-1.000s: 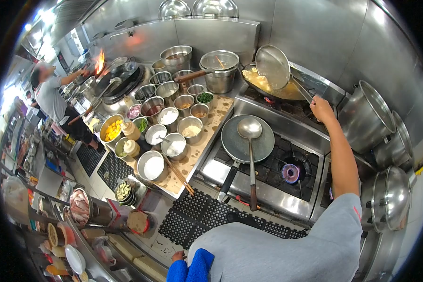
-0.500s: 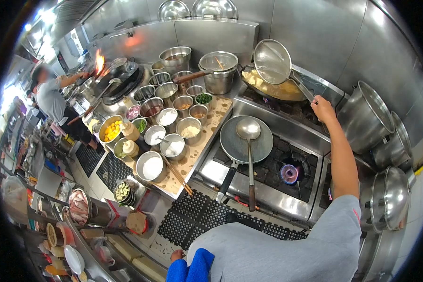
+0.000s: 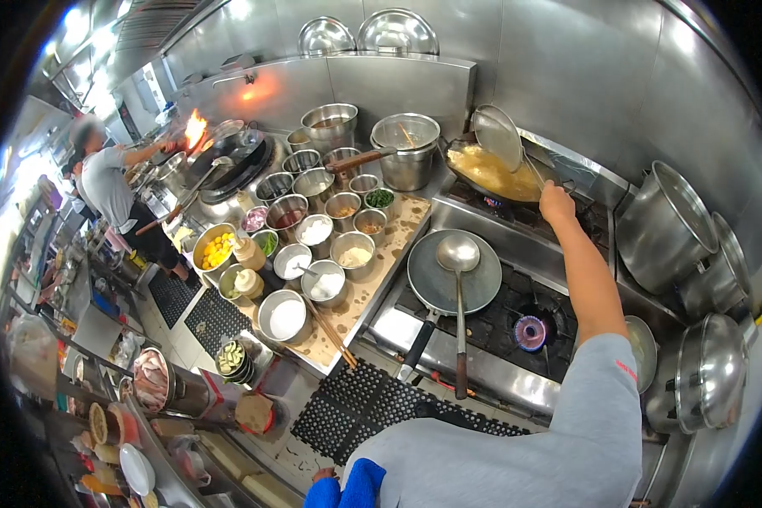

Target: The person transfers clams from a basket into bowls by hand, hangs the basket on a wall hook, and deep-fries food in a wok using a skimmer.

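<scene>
My right hand (image 3: 556, 203) is closed around the handle of a round mesh strainer (image 3: 498, 137), held tilted on edge over a wok (image 3: 450, 172). Bubbling yellow oil (image 3: 493, 175) with pale food in it fills the wok. Nearer me, a steel ladle (image 3: 459, 252) rests in a flat dark frying pan (image 3: 427, 275) on the stove. Only a small part of my left hand (image 3: 323, 476) shows low in the view, beside a blue towel (image 3: 362, 484); its fingers are hidden.
A burner flame (image 3: 530, 333) burns uncovered right of the pan. Several steel containers of ingredients crowd the counter (image 3: 398, 233) at left. Tall pots (image 3: 665, 220) stand on the right. Further left, a person (image 3: 110, 178) works at a flaming wok (image 3: 229, 165).
The strainer has dropped lower and turned more edge-on over the wok. The pale pieces heaped at the wok's left side have spread into foaming oil. The camera view has shifted slightly.
</scene>
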A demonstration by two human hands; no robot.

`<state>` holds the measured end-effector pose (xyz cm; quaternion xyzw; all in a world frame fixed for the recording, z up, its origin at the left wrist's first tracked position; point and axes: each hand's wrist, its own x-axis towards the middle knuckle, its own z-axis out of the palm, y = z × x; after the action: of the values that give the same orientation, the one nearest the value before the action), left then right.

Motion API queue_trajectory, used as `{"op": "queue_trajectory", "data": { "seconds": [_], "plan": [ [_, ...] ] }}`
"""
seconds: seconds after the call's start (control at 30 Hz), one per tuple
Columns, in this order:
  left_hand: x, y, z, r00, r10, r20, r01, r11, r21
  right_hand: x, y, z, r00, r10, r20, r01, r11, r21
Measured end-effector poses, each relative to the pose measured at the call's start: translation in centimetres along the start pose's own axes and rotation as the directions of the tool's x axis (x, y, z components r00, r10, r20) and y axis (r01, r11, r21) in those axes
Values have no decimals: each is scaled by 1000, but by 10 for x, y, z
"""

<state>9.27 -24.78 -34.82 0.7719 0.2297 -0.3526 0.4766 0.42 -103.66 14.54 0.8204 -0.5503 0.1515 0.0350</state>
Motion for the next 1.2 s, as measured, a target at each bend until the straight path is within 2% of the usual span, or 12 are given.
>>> {"op": "queue_trajectory", "data": {
  "seconds": [0.13,0.27,0.33,0.5,0.6,0.67,0.8,0.83,1.0,1.07,1.2],
  "plan": [
    [1,-2,0,1000,6,2,-6,1000,1,13,-4,14,999,-34,-8,34,998,44],
    [2,-4,2,1000,12,11,-12,1000,9,14,-4,-3,998,-55,-19,56,996,71],
    [3,-6,4,1000,14,19,-14,1000,16,14,-4,-17,998,-51,42,50,998,29],
    [11,-1,10,999,19,43,-21,999,49,15,11,-29,993,-118,6,118,991,60],
    [16,6,12,998,29,62,-34,997,74,-2,6,-50,991,-125,42,117,982,150],
    [20,12,13,996,43,73,-50,995,90,-19,-5,-69,986,-64,151,20,961,276],
    [29,21,14,993,74,96,-84,990,111,-27,-4,-65,985,-131,110,102,966,238],
    [32,23,13,993,64,104,-84,976,200,-29,-5,-67,987,-126,99,99,967,236],
    [30,22,10,993,66,96,-80,984,159,-22,3,-61,992,-109,58,93,969,230],
    [29,22,8,994,62,89,-75,987,143,-18,5,-56,992,-116,-50,121,986,111],
    [25,18,6,996,53,78,-63,990,130,-3,4,-45,998,-50,-37,51,999,11]
  ]
}}
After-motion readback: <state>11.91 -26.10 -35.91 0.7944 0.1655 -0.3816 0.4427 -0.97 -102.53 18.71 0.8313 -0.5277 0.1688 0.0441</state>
